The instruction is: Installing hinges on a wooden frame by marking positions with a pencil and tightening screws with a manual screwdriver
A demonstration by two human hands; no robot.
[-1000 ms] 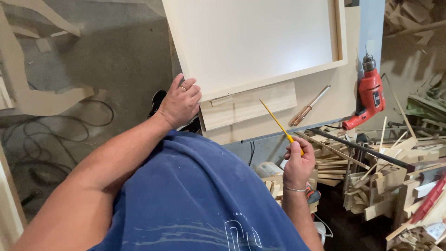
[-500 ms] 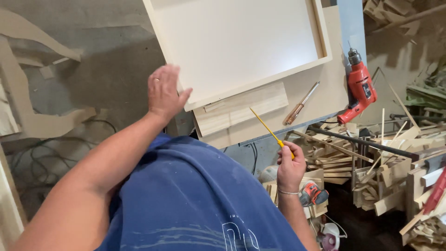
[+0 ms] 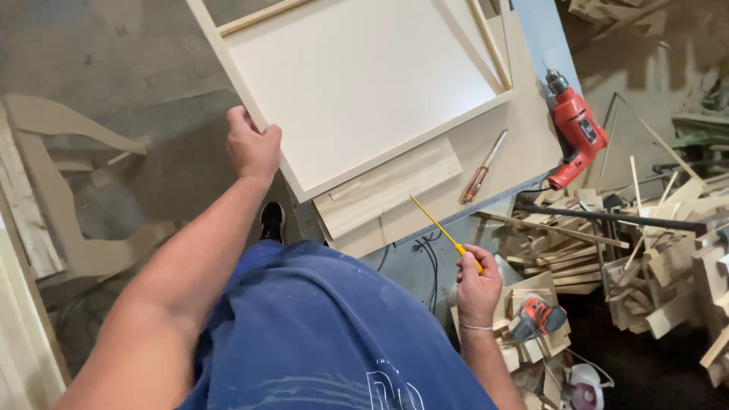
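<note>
Fingers of my left hand (image 3: 253, 146) are curling over the left edge of the big white framed panel (image 3: 357, 83), pinching its thin wooden rim. The panel is lying flat on the desk (image 3: 486, 171), filling the space from ten o'clock to one o'clock in my view, and its near corner is hanging out over the desk edge. My right hand (image 3: 476, 288) is down at four o'clock, away from the desk, with its fingers pressed together around a thin yellow pencil (image 3: 442, 230). The pencil tip is pointing up toward eleven o'clock, at the pale wood board (image 3: 387, 187) that is sitting just under the panel's near side.

I think the good way to do this is to be holding the rim firmly but gently, because it looks thin and could bend. I should be keeping the panel flat on the desk so it is not tipping off that hanging corner. The pencil tip should be staying clear of the white face so it is not leaving a mark.

At two o'clock a brown-handled screwdriver (image 3: 482, 168) is lying beside the panel, and a red drill (image 3: 573, 129) is resting near the desk's right edge. Lots of wood scraps (image 3: 607, 250) are piling up at three o'clock.
</note>
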